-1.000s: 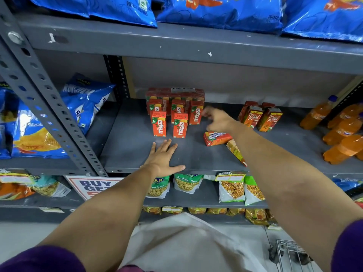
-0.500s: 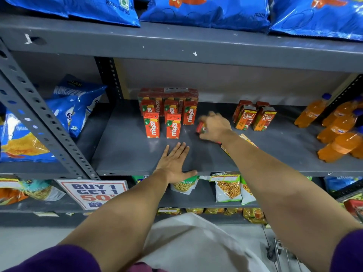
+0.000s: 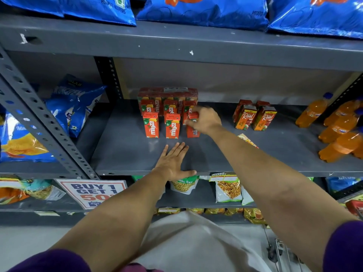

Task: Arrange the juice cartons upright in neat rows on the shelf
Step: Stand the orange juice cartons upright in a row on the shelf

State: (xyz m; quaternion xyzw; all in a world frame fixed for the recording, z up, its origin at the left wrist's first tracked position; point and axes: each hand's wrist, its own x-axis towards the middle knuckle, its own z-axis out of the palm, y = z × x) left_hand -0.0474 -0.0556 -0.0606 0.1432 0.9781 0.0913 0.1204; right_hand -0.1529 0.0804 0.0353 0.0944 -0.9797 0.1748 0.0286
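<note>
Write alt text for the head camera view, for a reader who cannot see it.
A person's right hand grips an upright red juice carton at the right end of the front row of cartons on a grey shelf, while the left hand rests flat on the shelf in front. Two more cartons and orange bottles stand to the right.

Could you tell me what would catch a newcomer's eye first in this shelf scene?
Probably the cluster of red-orange Maaza juice cartons standing in rows mid-shelf, where the right hand grips a carton at the front row's right end. The left hand lies flat on the grey shelf in front. Orange drink bottles crowd the far right, and blue chip bags line the shelf above.
</note>
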